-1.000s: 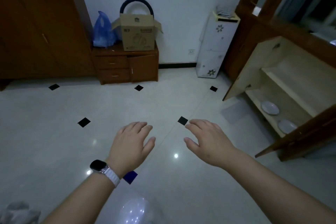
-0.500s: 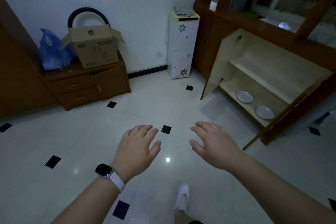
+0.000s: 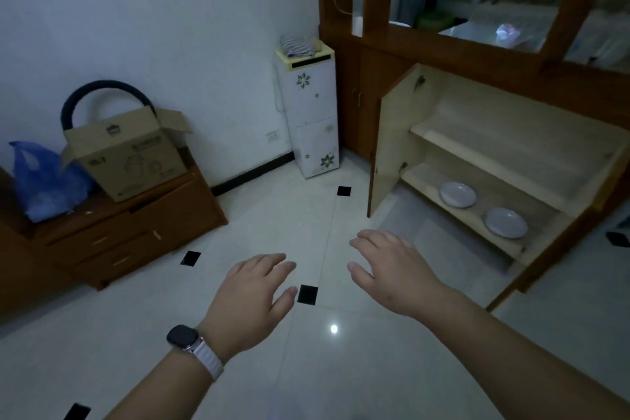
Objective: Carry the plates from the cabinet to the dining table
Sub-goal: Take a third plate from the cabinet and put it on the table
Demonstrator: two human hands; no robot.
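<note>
Left hand, bare, palm down, fingers spread loosely and slightly curled, holding nothing and touching nothing; dark-faced watch on a pale woven strap around its wrist. Right hand likewise flat and open, fingers fanned forward, empty, apart from every surface. Both held out over the glossy white tiled floor with small black diamond insets, side by side with a gap between them.

Two round pale grey plates, the nearer one and the farther one, lying flat and apart from each other on the lowest light-wood shelf of the open brown wooden cabinet. Both ahead and to the right of the right hand, well out of reach, nearer plate closest to it. Upper shelf bare.

Cabinet door with a pale inner face swung outward on the left side of the opening, edge standing over the floor beyond the right hand. Clear floor between hands and cabinet. Further left against the white wall, a tall white floral-patterned unit; left again, a low brown wooden drawer chest carrying an open cardboard box and a blue plastic bag.
</note>
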